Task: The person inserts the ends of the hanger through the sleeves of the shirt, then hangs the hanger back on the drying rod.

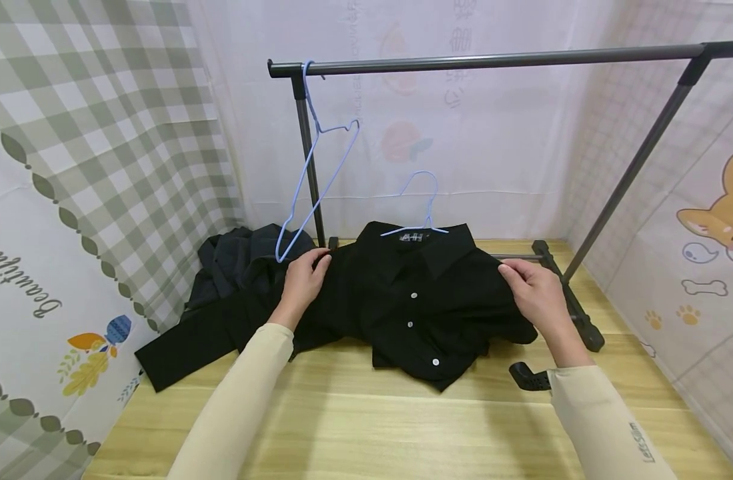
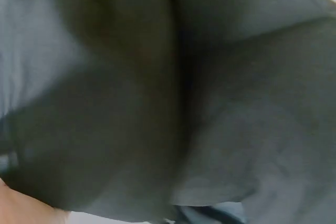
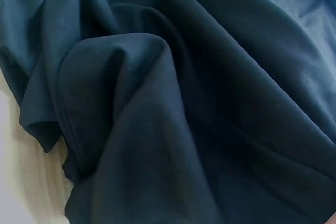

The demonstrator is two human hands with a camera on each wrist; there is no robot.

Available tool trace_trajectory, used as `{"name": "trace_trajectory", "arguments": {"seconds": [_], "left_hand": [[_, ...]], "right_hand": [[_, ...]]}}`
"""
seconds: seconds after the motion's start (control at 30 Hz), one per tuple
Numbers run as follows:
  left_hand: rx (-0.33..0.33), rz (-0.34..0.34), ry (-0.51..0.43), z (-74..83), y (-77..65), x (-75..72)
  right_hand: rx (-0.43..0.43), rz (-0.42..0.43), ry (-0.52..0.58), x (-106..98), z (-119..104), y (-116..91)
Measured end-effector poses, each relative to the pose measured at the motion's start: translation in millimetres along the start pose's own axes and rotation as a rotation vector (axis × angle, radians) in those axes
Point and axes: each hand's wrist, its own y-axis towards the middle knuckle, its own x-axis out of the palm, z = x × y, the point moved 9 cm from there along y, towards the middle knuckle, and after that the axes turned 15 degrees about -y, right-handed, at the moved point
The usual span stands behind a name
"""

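Observation:
A black button-up shirt (image 1: 402,293) with white buttons is spread between both hands, its collar at the back. My left hand (image 1: 303,280) pinches the shirt near one shoulder, and my right hand (image 1: 537,293) pinches the other shoulder. A light blue hanger (image 1: 429,217) has its hook rising above the collar; its lower part is hidden inside the shirt. One sleeve (image 1: 192,337) stretches out to the left. Dark folds of the shirt (image 3: 142,114) fill the right wrist view. The left wrist view is mostly blurred shirt cloth (image 2: 252,103).
Over the wooden table (image 1: 354,433) runs a dark metal rail (image 1: 492,62). A second blue hanger (image 1: 294,193) hangs at its left end. Dark clothing (image 1: 234,260) lies piled behind my left hand. A black angled piece (image 1: 528,377) lies by my right sleeve.

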Motion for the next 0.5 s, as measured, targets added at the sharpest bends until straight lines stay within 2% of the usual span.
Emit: {"name": "trace_trajectory", "arguments": {"seconds": [0.17,0.33,0.5], "left_hand": [[-0.069,-0.037,0.028,-16.2,-5.7,-0.7],[-0.082,-0.086,0.071,-25.6,-11.5,3.2],[-0.117,-0.118,0.162,-35.0,-17.3,4.8]], "right_hand": [[0.096,0.01,0.033,-5,17,-6],[0.209,0.023,0.066,-7,33,-14],[0.293,0.06,0.071,-9,42,-18]]}}
